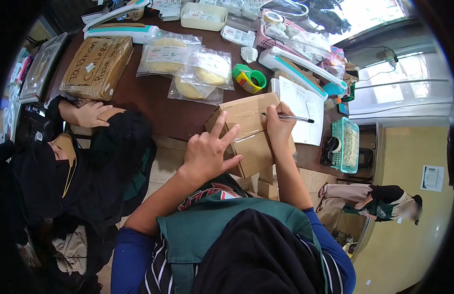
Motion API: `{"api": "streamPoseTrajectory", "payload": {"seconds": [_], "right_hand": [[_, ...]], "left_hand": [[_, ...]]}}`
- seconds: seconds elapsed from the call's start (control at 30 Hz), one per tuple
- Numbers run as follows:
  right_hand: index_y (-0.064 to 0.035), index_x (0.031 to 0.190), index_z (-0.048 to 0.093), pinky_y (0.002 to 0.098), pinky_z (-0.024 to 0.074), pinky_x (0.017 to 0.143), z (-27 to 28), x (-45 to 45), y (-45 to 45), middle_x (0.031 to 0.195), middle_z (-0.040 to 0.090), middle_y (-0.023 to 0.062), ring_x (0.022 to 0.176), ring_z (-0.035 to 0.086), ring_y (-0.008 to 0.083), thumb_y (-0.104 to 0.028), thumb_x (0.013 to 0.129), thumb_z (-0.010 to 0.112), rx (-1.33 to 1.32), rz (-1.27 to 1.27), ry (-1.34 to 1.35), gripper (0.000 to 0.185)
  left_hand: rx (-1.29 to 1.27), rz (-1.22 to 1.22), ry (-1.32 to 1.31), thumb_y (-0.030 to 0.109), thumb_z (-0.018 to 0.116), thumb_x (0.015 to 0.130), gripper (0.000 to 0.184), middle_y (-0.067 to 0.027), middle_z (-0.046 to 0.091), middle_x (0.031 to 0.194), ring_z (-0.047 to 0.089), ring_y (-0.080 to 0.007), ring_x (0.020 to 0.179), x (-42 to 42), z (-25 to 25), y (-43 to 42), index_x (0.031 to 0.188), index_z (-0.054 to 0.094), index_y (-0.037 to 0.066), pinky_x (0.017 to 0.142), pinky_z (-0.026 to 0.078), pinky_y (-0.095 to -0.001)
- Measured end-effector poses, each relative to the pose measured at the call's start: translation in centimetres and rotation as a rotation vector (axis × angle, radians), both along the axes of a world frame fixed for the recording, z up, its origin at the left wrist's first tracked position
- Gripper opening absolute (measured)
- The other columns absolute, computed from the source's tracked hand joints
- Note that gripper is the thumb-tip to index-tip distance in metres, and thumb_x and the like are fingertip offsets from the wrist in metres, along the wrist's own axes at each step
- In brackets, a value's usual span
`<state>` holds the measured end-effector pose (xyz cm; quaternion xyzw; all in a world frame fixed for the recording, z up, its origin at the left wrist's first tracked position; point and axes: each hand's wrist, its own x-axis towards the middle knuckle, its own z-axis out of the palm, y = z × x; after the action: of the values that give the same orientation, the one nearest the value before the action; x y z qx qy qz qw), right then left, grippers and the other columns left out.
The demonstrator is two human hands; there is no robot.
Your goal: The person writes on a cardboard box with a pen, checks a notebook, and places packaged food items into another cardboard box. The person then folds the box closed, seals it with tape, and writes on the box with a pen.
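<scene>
Ok, I'm gripping the pen w/ R hand, resting open L hand on the box at the table's edge; it's looking light, stiff, prob. best held by 2 sides.

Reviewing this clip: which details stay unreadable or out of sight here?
All in the head view:
- Inside of the brown cardboard box: hidden by its closed top.
- Full wording of the faint handwriting on it: too small and pale.
- Palm of the left hand: turned down, out of sight.
- Text on the white wall sheet: too small.
- Scene beyond the bright window: lost in glare.
</scene>
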<state>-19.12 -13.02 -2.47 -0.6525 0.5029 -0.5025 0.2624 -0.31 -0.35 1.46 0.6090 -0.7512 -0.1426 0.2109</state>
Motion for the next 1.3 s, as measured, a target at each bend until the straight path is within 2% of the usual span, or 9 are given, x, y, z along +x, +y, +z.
{"api": "streamPoseTrajectory", "payload": {"seconds": [0.07, 0.4, 0.47, 0.7, 0.77, 1.0, 1.07, 1.2, 1.3], "right_hand": [[-0.0022, 0.056, 0.03, 0.0264, 0.0259, 0.048, 0.7, 0.7, 0.6, 0.055, 0.03, 0.0008, 0.054, 0.029, 0.0074, 0.003, 0.074, 0.056, 0.107, -0.062, -0.094, 0.032], [-0.0018, 0.056, 0.029, 0.0271, 0.0264, 0.049, 0.4, 0.3, 0.3, 0.055, 0.031, 0.0014, 0.054, 0.03, 0.009, 0.003, 0.074, 0.057, 0.11, -0.038, -0.094, 0.033], [-0.0073, 0.055, 0.034, 0.022, 0.0343, 0.04, -0.1, 0.1, -0.1, 0.049, 0.037, -0.0022, 0.042, 0.042, 0.0054, 0.0, 0.08, 0.056, 0.018, -0.023, -0.069, 0.035], [-0.0072, 0.055, 0.033, 0.0218, 0.0344, 0.04, -0.1, -0.2, -0.2, 0.049, 0.037, -0.0023, 0.042, 0.041, 0.0056, 0.0, 0.08, 0.056, -0.009, -0.024, 0.0, 0.035], [-0.0015, 0.057, 0.028, 0.0283, 0.0269, 0.05, 1.5, 0.9, 0.8, 0.056, 0.03, 0.0029, 0.055, 0.03, 0.0103, 0.003, 0.074, 0.056, 0.111, -0.091, -0.118, 0.033], [-0.0015, 0.057, 0.028, 0.0276, 0.0261, 0.048, -0.1, 0.2, 0.0, 0.058, 0.032, 0.0015, 0.055, 0.03, 0.009, 0.002, 0.076, 0.056, 0.031, -0.115, -0.042, 0.033], [-0.007, 0.054, 0.034, 0.0207, 0.0343, 0.041, -0.6, -0.3, -0.3, 0.049, 0.038, -0.0025, 0.042, 0.039, 0.0043, 0.0, 0.08, 0.056, -0.008, -0.093, -0.063, 0.035], [-0.0074, 0.054, 0.034, 0.0208, 0.035, 0.04, 1.1, 0.7, 0.5, 0.049, 0.037, -0.0025, 0.042, 0.039, 0.0042, 0.001, 0.08, 0.055, 0.07, -0.061, -0.108, 0.035], [-0.0037, 0.056, 0.028, 0.0256, 0.0273, 0.044, 1.3, 1.0, 0.8, 0.056, 0.03, -0.0014, 0.052, 0.03, 0.0062, 0.002, 0.076, 0.055, 0.176, -0.118, -0.192, 0.035]], "left_hand": [[-0.008, 0.002, 0.008, 0.048, 0.066, 0.071, 0.06, -0.0137, 0.037, 0.136, 0.063, -0.0252, 0.072, 0.0, -0.2, 0.1, 0.122, 0.053, 0.019, 0.067, 0.051, -0.0358], [0.007, 0.003, 0.004, 0.049, 0.067, 0.071, 0.061, -0.0139, 0.037, 0.137, 0.063, -0.0255, 0.071, -0.1, 0.0, 0.1, 0.122, 0.053, 0.019, 0.066, 0.051, -0.0361], [0.002, 0.003, -0.01, 0.049, 0.067, 0.071, 0.061, -0.0139, 0.037, 0.136, 0.063, -0.0255, 0.071, -0.1, 0.0, 0.0, 0.122, 0.053, 0.019, 0.066, 0.051, -0.0359], [-0.004, 0.007, -0.008, 0.049, 0.067, 0.071, 0.061, -0.0132, 0.038, 0.136, 0.063, -0.0252, 0.071, -0.1, -0.1, 0.0, 0.122, 0.053, 0.019, 0.066, 0.051, -0.0358], [-0.003, 0.011, -0.006, 0.049, 0.067, 0.071, 0.061, -0.013, 0.038, 0.136, 0.063, -0.0251, 0.071, -0.1, -0.1, 0.1, 0.122, 0.053, 0.019, 0.066, 0.051, -0.0358], [-0.003, 0.011, -0.011, 0.049, 0.067, 0.07, 0.061, -0.013, 0.037, 0.136, 0.063, -0.0247, 0.071, -0.1, -0.1, 0.0, 0.122, 0.053, 0.019, 0.067, 0.051, -0.0355], [-0.014, 0.009, 0.001, 0.048, 0.068, 0.07, 0.061, -0.013, 0.037, 0.136, 0.063, -0.0246, 0.071, -0.1, -0.2, 0.1, 0.122, 0.053, 0.019, 0.066, 0.051, -0.0355], [-0.011, 0.008, -0.014, 0.048, 0.068, 0.07, 0.061, -0.0131, 0.037, 0.136, 0.063, -0.0245, 0.071, -0.1, -0.1, 0.0, 0.121, 0.054, 0.019, 0.066, 0.051, -0.0354], [-0.009, 0.008, 0.002, 0.048, 0.068, 0.07, 0.061, -0.013, 0.037, 0.135, 0.063, -0.0244, 0.07, -0.1, -0.2, 0.2, 0.121, 0.054, 0.018, 0.066, 0.051, -0.0354]]}}
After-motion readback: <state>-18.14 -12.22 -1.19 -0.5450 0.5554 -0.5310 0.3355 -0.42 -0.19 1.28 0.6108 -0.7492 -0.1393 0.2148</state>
